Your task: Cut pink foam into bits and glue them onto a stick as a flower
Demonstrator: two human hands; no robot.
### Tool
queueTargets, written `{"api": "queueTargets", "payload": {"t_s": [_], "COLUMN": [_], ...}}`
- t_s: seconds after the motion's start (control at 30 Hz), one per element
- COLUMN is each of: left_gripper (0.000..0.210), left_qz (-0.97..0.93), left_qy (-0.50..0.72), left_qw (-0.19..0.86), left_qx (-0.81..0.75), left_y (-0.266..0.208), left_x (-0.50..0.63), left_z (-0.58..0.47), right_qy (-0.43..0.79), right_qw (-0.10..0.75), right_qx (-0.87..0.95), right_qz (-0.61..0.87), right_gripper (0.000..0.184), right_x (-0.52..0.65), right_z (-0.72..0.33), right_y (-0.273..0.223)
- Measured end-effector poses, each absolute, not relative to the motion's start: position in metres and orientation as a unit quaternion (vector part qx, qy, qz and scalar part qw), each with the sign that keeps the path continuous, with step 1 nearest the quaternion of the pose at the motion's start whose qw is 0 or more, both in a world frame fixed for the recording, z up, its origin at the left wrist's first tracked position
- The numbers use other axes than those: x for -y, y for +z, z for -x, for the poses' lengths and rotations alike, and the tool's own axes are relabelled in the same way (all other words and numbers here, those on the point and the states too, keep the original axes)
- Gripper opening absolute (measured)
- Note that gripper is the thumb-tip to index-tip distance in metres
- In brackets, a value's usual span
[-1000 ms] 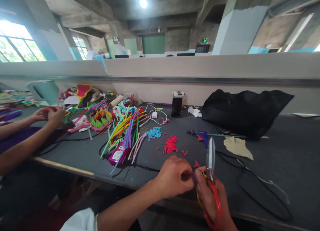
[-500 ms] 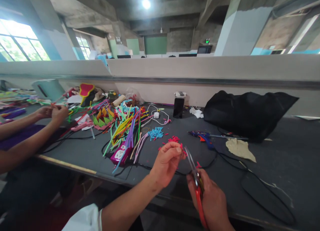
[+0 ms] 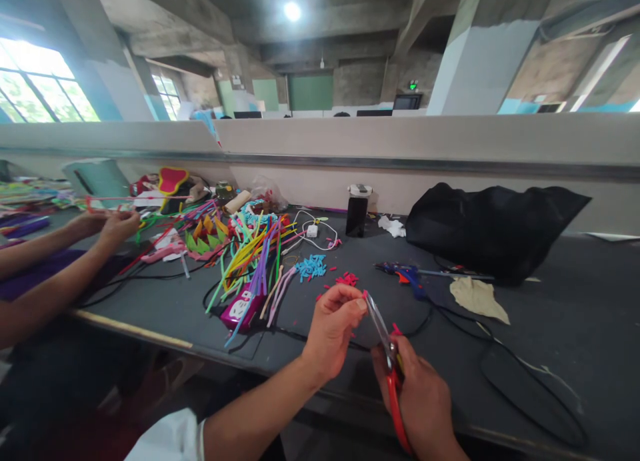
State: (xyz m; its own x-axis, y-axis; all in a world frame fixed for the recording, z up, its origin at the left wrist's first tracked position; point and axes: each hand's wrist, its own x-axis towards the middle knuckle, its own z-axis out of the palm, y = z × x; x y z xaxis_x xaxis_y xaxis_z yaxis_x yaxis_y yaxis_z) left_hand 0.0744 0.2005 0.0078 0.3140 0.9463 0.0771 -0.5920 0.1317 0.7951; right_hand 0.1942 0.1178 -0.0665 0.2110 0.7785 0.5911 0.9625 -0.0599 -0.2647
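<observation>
My left hand (image 3: 333, 334) is closed in a pinch on a short red piece of pipe cleaner (image 3: 365, 293), most of it hidden by the fingers. My right hand (image 3: 425, 398) is wrapped round a pair of scissors (image 3: 396, 404) with red handles. The blade tips touch or nearly touch the red piece at my left fingertips. Beyond my left hand lies a small pile of cut red pieces (image 3: 346, 279), with a pile of blue pieces (image 3: 311, 266) to its left. Another red bit (image 3: 397, 329) shows just above my right hand.
Long coloured pipe cleaners (image 3: 257, 248) lie over a purple power strip (image 3: 240, 309). A glue gun (image 3: 417, 281) with a trailing cord, a beige cloth (image 3: 480, 300) and a black bag (image 3: 490, 228) are at right. A phone (image 3: 357, 216) stands behind. A co-worker's hands (image 3: 117, 224) work at left.
The scissor blades have come closer together and moved slightly left, to my left fingertips. Less red shows beyond those fingertips. A pink strand now stretches out above the co-worker's hands.
</observation>
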Motion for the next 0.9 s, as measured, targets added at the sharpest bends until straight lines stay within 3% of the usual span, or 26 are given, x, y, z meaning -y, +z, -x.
{"api": "queueTargets", "payload": {"t_s": [0.9], "left_gripper": [0.010], "left_qz": [-0.371], "left_qy": [0.529], "left_qw": [0.727], "left_qx": [-0.232], "left_y": [0.009], "left_x": [-0.193], "left_z": [-0.078], "right_qy": [-0.198], "right_qw": [0.294], "right_qx": [0.624], "right_qz": [0.697], "right_gripper": [0.042], "right_x": [-0.116], "right_z": [-0.200], "right_y": [-0.077]}}
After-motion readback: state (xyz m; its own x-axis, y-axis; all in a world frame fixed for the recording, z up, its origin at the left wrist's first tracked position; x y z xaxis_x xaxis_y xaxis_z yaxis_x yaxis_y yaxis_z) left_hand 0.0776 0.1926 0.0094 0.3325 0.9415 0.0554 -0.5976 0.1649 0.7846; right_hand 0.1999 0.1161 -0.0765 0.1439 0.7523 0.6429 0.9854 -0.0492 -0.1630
